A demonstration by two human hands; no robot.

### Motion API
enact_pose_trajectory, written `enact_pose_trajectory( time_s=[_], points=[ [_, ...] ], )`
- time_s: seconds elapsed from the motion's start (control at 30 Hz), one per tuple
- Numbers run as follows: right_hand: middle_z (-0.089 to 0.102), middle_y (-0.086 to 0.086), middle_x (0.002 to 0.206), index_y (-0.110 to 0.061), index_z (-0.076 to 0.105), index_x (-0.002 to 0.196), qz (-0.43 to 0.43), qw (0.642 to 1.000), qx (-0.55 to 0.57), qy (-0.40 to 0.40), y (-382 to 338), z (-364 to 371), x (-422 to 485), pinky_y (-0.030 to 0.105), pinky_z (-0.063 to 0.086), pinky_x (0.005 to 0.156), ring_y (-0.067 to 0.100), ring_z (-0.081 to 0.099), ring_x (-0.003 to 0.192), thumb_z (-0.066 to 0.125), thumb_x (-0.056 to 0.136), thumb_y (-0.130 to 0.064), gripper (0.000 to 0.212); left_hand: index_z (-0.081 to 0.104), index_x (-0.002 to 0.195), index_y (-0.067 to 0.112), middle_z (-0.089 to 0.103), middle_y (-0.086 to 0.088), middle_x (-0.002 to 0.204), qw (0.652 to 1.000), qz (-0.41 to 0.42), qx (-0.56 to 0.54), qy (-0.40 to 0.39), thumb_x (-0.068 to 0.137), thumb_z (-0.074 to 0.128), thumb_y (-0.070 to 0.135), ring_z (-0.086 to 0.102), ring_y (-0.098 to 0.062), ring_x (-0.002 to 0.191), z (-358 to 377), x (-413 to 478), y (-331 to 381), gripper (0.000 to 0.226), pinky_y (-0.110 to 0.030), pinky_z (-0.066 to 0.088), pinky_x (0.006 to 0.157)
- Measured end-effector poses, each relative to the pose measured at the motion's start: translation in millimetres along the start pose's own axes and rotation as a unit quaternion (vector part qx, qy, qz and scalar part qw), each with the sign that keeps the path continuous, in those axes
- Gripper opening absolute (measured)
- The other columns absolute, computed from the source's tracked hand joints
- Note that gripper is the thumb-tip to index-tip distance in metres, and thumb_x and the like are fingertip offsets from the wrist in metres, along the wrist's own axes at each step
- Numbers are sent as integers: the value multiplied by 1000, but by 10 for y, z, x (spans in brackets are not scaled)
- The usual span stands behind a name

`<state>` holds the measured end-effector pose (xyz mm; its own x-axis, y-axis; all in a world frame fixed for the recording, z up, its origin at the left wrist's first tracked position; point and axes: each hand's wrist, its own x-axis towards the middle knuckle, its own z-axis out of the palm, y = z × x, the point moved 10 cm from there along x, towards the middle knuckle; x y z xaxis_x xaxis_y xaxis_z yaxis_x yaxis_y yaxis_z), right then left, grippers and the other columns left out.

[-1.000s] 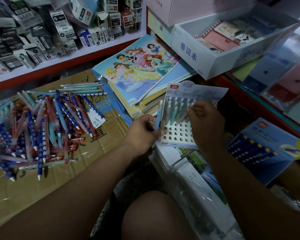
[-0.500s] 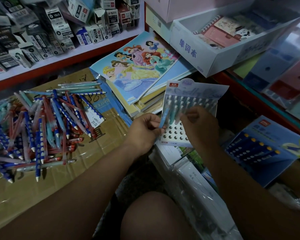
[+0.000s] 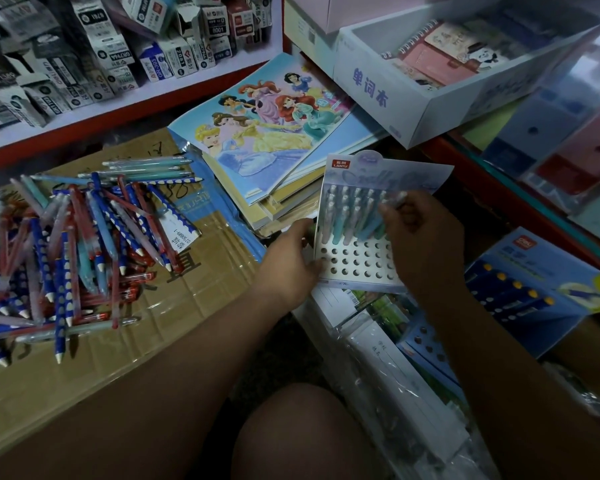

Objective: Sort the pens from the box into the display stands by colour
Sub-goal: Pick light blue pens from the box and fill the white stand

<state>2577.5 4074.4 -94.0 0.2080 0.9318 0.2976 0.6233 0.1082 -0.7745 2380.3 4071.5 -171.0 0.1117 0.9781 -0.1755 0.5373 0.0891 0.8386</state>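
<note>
A white display stand [image 3: 355, 268] with rows of holes leans on stacked stationery at centre right. Several pale teal and light blue pens [image 3: 343, 216] stand in its upper rows. My right hand [image 3: 421, 240] is over the stand's right side and pinches the top of a pale pen [image 3: 399, 198] there. My left hand [image 3: 290, 263] holds nothing, and its fingertips touch the stand's lower left edge. A loose pile of blue dotted, red and teal pens [image 3: 84, 251] lies on a flattened cardboard box [image 3: 194, 306] at left.
A blue display stand [image 3: 548, 306] with dark blue, yellow-topped pens sits at right. Princess colouring books [image 3: 264, 133] lie behind the white stand, a white box of notebooks [image 3: 413, 98] is at top right, and a shelf of small boxes [image 3: 101, 57] is at top left. My knee [image 3: 298, 434] is below.
My left hand has let go of the light blue pen it held at the stand's left column and dropped to the stand's edge. My right hand shifted slightly right along the pen tops.
</note>
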Motion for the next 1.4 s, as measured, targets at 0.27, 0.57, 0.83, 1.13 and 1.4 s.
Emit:
enact_pose_trajectory(
  time_s=[0.27, 0.57, 0.83, 1.13, 1.4],
  points=[
    [59, -8, 65, -13, 60, 78, -8, 997, -63, -43, 183, 237, -2, 13, 41, 59, 4, 56, 61, 64, 95, -29, 24, 44, 142, 30, 64, 6, 127, 1000, -20, -6, -19, 87, 64, -3, 63, -14, 113, 82, 56, -86, 68, -42, 55, 95],
    [59, -12, 64, -19, 58, 76, 45, 993, -80, -75, 293, 423, -48, 5, 36, 46, -2, 54, 53, 62, 95, -22, 19, 46, 138, 33, 66, 7, 119, 1000, -4, 25, 4, 86, 66, -1, 64, -12, 106, 76, 83, -117, 66, -41, 57, 91],
    [67, -10, 77, -17, 67, 94, 94, 983, -109, -110, 422, 427, -210, 16, 44, 60, -1, 61, 67, 65, 93, -31, 14, 47, 139, 28, 65, 3, 122, 1000, 12, 29, 2, 89, 64, 8, 63, -13, 106, 55, -13, 12, 57, -34, 56, 89],
    [62, -6, 71, -17, 68, 83, -37, 956, -92, -277, -483, 861, -489, 29, 49, 70, 13, 61, 73, 68, 91, -20, 8, 63, 98, 19, 67, 4, 88, 992, 22, 24, 119, 91, 62, 20, 63, -14, 81, -901, -386, 75, 7, -29, 52, 74],
    [63, -18, 71, -22, 71, 92, -134, 907, -13, -399, -1649, 1650, -952, 6, 40, 61, -10, 59, 69, 72, 89, -24, 4, 64, 88, 14, 66, 0, 72, 966, -51, -50, 249, 94, 62, 19, 61, -12, 64, -2181, -1142, -695, 8, -27, 49, 62]
  ],
)
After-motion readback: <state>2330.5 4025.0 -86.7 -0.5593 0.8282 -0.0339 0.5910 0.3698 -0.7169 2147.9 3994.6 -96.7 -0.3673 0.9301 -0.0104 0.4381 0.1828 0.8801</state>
